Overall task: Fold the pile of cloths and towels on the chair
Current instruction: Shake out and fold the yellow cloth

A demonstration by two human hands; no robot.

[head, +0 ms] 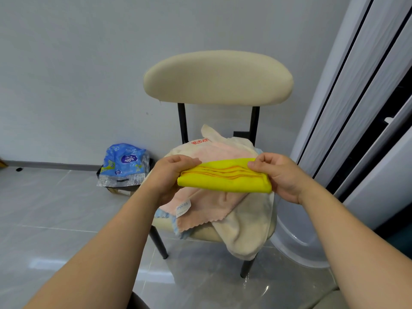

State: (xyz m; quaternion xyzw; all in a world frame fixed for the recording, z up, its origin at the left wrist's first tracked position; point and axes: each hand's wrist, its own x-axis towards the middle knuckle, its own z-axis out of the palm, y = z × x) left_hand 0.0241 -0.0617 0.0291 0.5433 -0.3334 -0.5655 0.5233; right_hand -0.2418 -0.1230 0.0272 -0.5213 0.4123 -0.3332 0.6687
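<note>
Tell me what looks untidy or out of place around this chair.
The cream towel droops over the front edge of the chair toward the floor, and the pink cloth lies skewed, one corner overhanging. A crumpled blue packet sits down by the wall.

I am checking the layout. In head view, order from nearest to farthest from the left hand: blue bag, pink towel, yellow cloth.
1. yellow cloth, in the left hand
2. pink towel, on the seat below
3. blue bag, on the floor, left
</note>
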